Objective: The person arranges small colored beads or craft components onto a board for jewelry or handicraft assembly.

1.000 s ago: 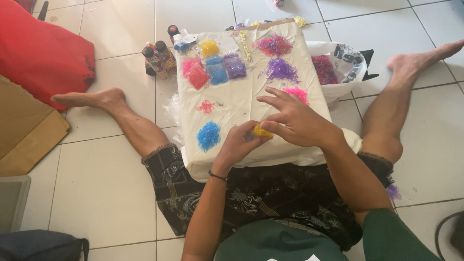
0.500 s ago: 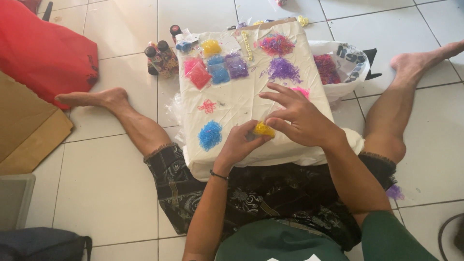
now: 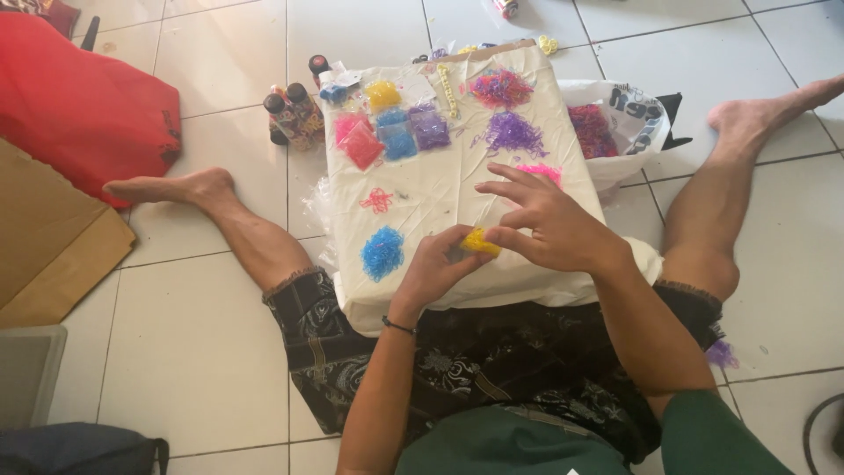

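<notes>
Both hands pinched 1 yellow band clump [image 3: 482,241].
L hand [image 3: 437,271] & R hand [image 3: 547,224] met together over the white wrapped box [image 3: 440,189], w/ blue pile [image 3: 382,253] beside.

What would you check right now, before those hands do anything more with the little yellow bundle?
1. Yellow bundle pinched between both hands: ok.
2. Left hand under it, right hand over it: ok.
3. White-wrapped box rests across the lap as a work surface: ok.
4. Blue pile lies apart from the hands: ok.
5. Pink pile partly hidden behind the right hand: cannot tell how much is there.
6. Bundle tied or loose: cannot tell.
</notes>
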